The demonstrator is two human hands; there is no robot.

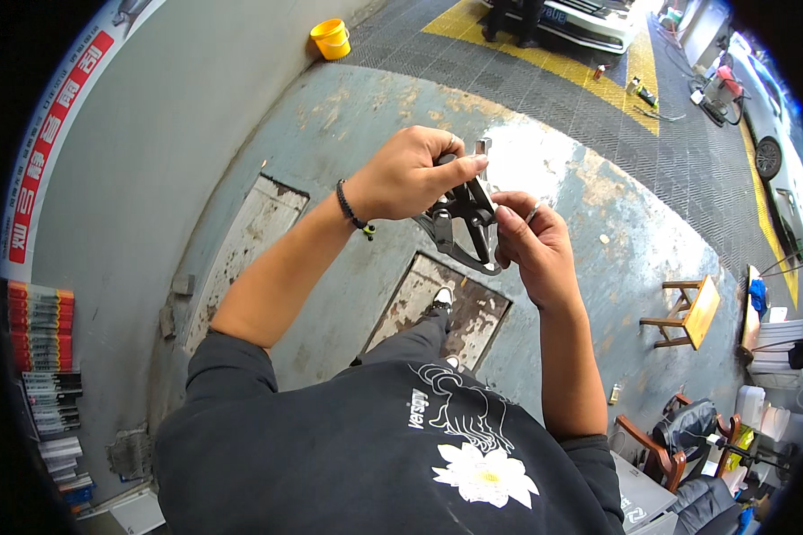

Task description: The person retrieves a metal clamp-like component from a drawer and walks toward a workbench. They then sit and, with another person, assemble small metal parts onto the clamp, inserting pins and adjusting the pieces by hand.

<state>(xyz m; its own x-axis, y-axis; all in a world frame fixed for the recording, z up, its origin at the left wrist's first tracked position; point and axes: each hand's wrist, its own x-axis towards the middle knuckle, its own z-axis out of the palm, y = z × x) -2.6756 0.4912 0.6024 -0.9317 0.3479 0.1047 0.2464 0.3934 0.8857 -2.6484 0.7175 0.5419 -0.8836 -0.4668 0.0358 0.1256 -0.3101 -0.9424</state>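
Note:
In front of my chest, both hands hold up a black part with curved arms point(459, 225) and a silver piece at its top; its exact kind I cannot make out. My left hand point(410, 174) is closed round the upper left of it, thumb laid across toward the silver end. Thumb and fingers of my right hand point(537, 245) pinch its right side. The part's lower curved arm hangs free between the two hands, above the floor. My fingers hide some of its upper and right sides.
A yellow bucket point(331, 39) stands by the left wall. To the right are a wooden stool point(684, 312), a chair with wooden arms point(678, 441) and a red-topped vacuum cleaner point(719, 93). Cars point(589, 22) stand at the back and far right. Stacked boxes point(40, 325) line the left.

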